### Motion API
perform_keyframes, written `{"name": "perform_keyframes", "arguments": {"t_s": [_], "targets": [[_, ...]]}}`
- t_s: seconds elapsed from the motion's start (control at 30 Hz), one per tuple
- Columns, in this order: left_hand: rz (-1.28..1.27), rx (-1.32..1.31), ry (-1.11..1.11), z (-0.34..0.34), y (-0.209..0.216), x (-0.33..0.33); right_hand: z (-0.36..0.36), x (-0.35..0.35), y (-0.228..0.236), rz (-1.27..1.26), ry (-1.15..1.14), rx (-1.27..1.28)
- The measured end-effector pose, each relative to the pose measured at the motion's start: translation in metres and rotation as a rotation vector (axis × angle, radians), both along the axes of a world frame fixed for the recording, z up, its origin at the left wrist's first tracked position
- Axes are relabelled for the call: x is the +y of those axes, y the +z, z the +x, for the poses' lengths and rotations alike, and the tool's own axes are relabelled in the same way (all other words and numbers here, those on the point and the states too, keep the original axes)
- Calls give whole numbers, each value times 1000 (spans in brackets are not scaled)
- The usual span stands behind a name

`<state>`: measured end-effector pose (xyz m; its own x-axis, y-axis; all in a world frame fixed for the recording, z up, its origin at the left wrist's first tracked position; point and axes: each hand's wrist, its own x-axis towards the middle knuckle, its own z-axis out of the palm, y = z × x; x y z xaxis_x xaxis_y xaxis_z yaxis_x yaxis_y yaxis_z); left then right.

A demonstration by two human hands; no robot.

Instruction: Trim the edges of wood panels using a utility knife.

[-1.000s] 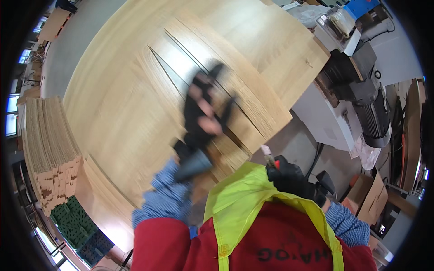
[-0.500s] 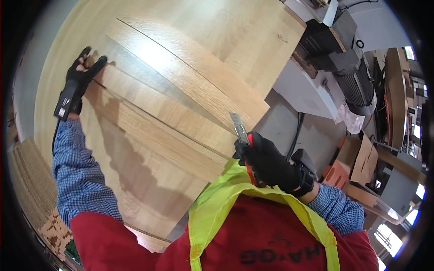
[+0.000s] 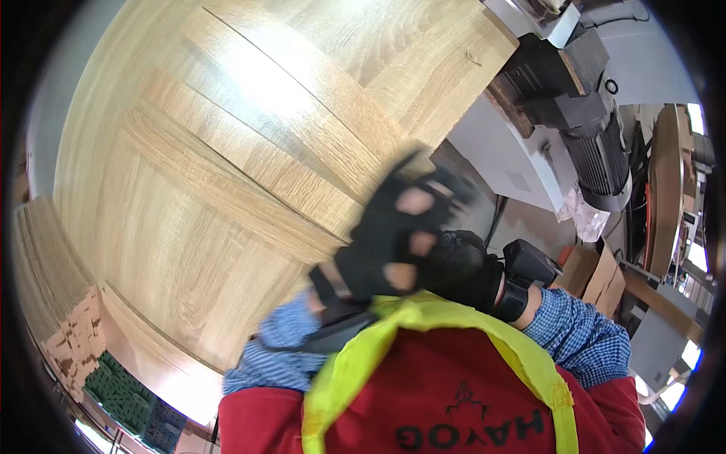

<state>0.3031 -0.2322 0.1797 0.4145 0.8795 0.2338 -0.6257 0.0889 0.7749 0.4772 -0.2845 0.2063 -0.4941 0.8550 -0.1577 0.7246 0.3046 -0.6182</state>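
My left hand [image 3: 393,234], in a black glove with bare patches, is blurred by motion in front of my body. It overlaps my right hand [image 3: 465,272], also black-gloved, whose curled fingers are largely covered. The red and silver utility knife seen in that right hand a moment ago is hidden behind the left; only a grey smear shows there. Beyond both hands, several wood-grain strips [image 3: 219,174] lie slanting across a large light wood-grain panel [image 3: 174,250]. Their near ends run up to my left hand.
A dark motor [image 3: 597,163] and white machine housing [image 3: 507,155] stand right of the panel. Cardboard [image 3: 605,280] lies at the lower right. At the left are stacked brown sheets [image 3: 49,257] and a green plastic crate [image 3: 117,390].
My left hand has left the strips' far left ends and swung across to my right hand. The strips now lie uncovered there. The knife has gone out of sight behind the left hand.
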Motion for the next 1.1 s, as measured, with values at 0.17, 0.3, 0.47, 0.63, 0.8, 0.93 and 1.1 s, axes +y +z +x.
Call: {"name": "perform_keyframes", "arguments": {"t_s": [0.17, 0.3, 0.47, 0.63, 0.8, 0.93, 1.1], "targets": [[531, 839, -203, 31, -7, 3, 6, -6, -33, -601, -364, 729], [676, 832, -40, 32, -31, 0, 16, -10, -44, 80, 75, 160], [630, 604, 129, 36, -24, 1, 15, -7, -28, -204, -48, 362], [419, 548, 52, 35, -12, -10, 0, -15, -21, -897, -584, 1085], [452, 616, 205, 29, -24, -15, 3, -8, -24, -792, -440, 945], [437, 630, 147, 30, -21, -14, 6, -6, -24, -647, -403, 838], [537, 764, 26, 27, -35, -14, -1, -2, -29, -109, -142, 438]]}}
